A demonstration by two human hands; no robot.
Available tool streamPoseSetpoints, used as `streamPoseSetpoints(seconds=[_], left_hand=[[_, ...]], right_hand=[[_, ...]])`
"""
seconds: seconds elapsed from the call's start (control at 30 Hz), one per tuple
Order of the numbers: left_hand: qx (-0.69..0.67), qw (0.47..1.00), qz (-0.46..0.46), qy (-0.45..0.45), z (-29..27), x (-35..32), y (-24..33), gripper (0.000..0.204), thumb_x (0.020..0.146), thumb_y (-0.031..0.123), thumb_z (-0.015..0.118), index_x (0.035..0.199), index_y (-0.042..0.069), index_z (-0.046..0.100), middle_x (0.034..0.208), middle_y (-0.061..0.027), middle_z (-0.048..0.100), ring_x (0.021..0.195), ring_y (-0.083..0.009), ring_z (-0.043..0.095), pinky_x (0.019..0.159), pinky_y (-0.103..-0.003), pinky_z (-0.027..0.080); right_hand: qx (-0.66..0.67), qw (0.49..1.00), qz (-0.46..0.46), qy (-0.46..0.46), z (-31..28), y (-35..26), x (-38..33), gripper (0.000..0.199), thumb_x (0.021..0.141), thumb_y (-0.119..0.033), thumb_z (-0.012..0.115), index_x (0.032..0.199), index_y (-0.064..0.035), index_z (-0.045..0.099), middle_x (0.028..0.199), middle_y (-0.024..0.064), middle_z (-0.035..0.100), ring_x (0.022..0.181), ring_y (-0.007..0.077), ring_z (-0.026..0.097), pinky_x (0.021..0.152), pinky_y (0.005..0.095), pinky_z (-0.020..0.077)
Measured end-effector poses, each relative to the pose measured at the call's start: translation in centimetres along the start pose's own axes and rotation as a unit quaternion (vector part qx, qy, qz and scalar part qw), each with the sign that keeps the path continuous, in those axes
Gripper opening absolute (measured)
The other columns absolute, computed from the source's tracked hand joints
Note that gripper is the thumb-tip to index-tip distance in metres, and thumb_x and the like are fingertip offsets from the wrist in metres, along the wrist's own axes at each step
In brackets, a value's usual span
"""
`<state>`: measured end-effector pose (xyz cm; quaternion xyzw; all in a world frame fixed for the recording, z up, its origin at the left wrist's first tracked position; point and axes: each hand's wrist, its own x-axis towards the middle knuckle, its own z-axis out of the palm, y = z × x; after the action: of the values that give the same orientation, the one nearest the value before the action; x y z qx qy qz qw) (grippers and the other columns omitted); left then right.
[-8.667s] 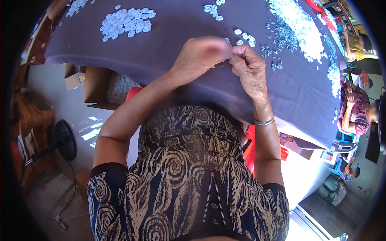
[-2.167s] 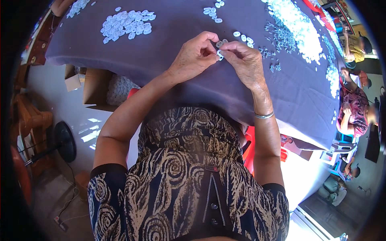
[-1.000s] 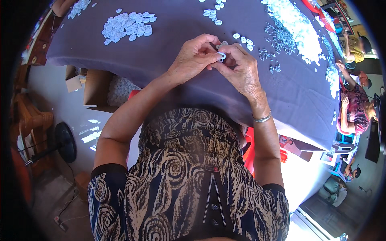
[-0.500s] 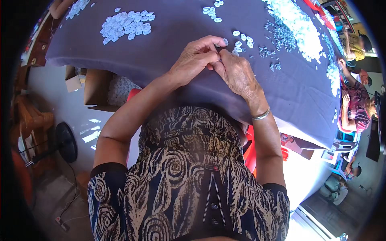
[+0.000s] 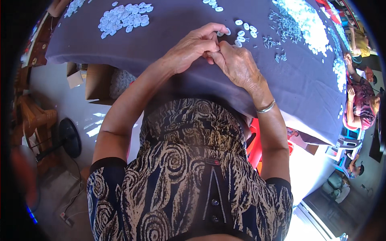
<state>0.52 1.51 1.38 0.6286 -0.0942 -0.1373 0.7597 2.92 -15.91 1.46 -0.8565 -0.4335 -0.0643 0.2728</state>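
Note:
Over the near part of the dark-covered table (image 5: 173, 24), my two hands meet with their fingertips pressed together. My left hand (image 5: 195, 46) is closed, thumb and fingers pinched, its index finger stretched over the top. Beside that index fingertip is a white oval piece (image 5: 228, 31); I cannot tell whether it is held or lies on the cloth. My right hand (image 5: 241, 66), a bangle on its wrist, pinches at the same spot. Whatever sits between the fingers is hidden. Just beyond the right hand lie several loose white oval pieces with two dark marks each (image 5: 241, 33).
Left on the cloth is a heap of white ovals (image 5: 124, 18). On the right lie small dark metal-looking pins (image 5: 287, 28) and a large white pile (image 5: 311, 34). An open cardboard box (image 5: 98, 82) and a black round-based stand (image 5: 69, 137) are on the floor. Other people (image 5: 362, 100) sit far right.
My hands stay pinched together, the left wrist slightly further left and up. The whole view has shifted a little, so the piles sit higher in the picture.

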Motion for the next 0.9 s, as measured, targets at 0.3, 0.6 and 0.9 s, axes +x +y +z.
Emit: streamPoseSetpoints(seconds=[0.3, 0.6, 0.9], left_hand=[[0.005, 1.000, 0.006, -0.013, -0.2, 0.2, -0.2, 0.043, 0.083, 0.008, 0.048, 0.125, 0.005, 0.048, 0.079, -0.0017, 0.046, 0.069, -0.0117, 0.049, 0.065, -0.027, 0.044], [-0.020, 1.000, -0.015, -0.018, -0.4, 0.1, -0.5, 0.043, 0.083, 0.011, 0.048, 0.126, 0.004, 0.045, 0.089, -0.0051, 0.052, 0.075, -0.0132, 0.055, 0.067, -0.027, 0.045], [-0.028, 0.999, -0.005, -0.038, -0.9, 0.8, -0.7, 0.042, 0.085, 0.015, 0.050, 0.125, 0.001, 0.045, 0.088, -0.0046, 0.051, 0.071, -0.0141, 0.055, 0.068, -0.027, 0.047]], right_hand=[[0.003, 0.999, -0.028, 0.020, 0.5, 0.2, -0.1, 0.024, 0.089, -0.020, 0.060, 0.079, -0.0005, 0.049, 0.060, 0.0183, 0.055, 0.058, 0.0363, 0.059, 0.052, 0.0416, 0.0467], [0.035, 0.999, -0.015, 0.029, 0.6, -0.2, 0.1, 0.022, 0.089, -0.019, 0.060, 0.080, -0.0004, 0.051, 0.063, 0.0183, 0.057, 0.060, 0.0357, 0.060, 0.053, 0.0408, 0.0472], [0.083, 0.995, -0.023, 0.043, 0.1, -0.1, 0.6, 0.024, 0.089, -0.021, 0.060, 0.081, -0.0001, 0.051, 0.065, 0.0185, 0.057, 0.063, 0.0366, 0.061, 0.054, 0.0409, 0.0483]])
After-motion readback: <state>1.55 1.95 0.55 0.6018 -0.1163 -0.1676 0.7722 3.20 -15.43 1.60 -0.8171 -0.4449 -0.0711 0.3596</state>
